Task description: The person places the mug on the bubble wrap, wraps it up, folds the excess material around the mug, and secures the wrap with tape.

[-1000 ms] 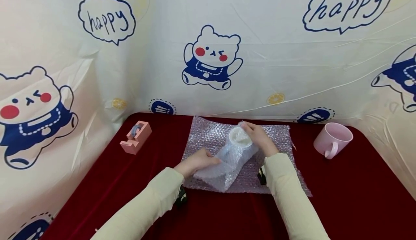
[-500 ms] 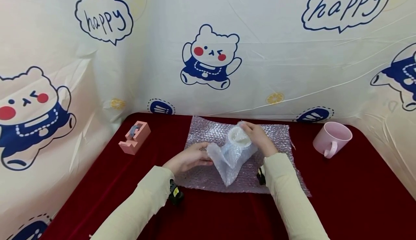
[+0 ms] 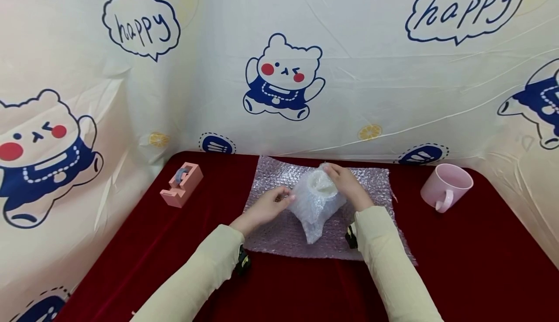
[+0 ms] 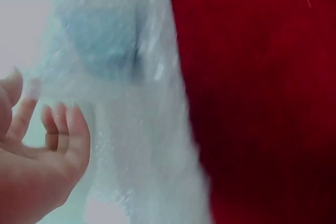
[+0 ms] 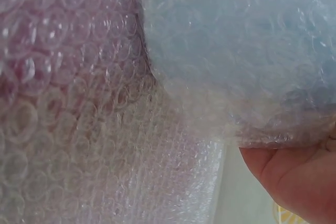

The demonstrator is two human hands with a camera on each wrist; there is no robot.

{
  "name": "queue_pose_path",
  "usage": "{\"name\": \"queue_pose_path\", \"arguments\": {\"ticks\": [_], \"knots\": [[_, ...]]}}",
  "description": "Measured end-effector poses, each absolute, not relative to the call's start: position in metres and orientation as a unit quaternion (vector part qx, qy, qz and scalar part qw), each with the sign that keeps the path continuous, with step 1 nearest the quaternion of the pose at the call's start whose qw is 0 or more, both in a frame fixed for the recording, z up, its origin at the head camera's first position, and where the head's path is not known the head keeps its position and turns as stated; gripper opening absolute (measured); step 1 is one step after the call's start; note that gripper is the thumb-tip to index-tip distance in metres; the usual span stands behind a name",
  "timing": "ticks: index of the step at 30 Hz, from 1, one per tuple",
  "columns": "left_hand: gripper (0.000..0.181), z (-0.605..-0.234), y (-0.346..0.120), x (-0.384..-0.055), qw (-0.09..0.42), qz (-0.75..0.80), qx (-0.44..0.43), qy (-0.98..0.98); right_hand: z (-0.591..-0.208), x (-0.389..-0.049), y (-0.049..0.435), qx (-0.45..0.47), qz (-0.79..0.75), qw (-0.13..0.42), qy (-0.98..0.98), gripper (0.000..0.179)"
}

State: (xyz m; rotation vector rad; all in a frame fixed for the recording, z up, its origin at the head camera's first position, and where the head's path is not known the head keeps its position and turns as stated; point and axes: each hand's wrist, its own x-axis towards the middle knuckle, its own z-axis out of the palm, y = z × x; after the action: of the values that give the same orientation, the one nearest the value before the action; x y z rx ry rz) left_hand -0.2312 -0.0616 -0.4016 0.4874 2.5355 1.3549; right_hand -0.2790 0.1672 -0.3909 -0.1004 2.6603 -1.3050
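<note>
On a flat sheet of bubble wrap (image 3: 279,237) stands a round-rimmed, cup-like object (image 3: 322,184), wrapped in bubble wrap. Its own kind is hidden; a bluish patch shows through the wrap (image 4: 100,40) in the left wrist view. My right hand (image 3: 349,186) holds the wrap at the object's upper right edge, its fingertips partly hidden. At the left side, my left hand (image 3: 267,206) touches the wrap with its fingertips, thumb and index finger apart and the other fingers loosely bent. A pointed flap of wrap (image 3: 313,232) hangs toward the front.
A pink tape dispenser (image 3: 182,185) with a blue-grey roll stands at the left on the dark red cloth (image 3: 174,264). A pink mug (image 3: 446,187) stands at the right, handle toward the front. A printed curtain (image 3: 349,84) hangs behind the table.
My left hand has let go of the loose flap's corner, then pushed the flap up against the object's left side. The right hand has stayed in place.
</note>
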Motion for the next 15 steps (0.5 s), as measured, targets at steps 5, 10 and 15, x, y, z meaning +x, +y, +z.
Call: {"name": "queue_pose_path", "arguments": {"ticks": [5,10,15], "knots": [[0.023,-0.412,-0.047,-0.232,0.1,0.533,0.128,0.83,-0.39,-0.277,0.169,-0.04,-0.446,0.089,0.89,0.054],[0.028,-0.417,-0.037,-0.232,0.112,0.557,0.1,0.816,-0.394,-0.277,0.169,-0.037,-0.465,0.069,0.882,0.046],[0.028,-0.42,-0.031,-0.233,0.104,0.554,0.095,0.821,-0.396,-0.277,0.168,-0.038,-0.473,0.053,0.879,0.039]]}}
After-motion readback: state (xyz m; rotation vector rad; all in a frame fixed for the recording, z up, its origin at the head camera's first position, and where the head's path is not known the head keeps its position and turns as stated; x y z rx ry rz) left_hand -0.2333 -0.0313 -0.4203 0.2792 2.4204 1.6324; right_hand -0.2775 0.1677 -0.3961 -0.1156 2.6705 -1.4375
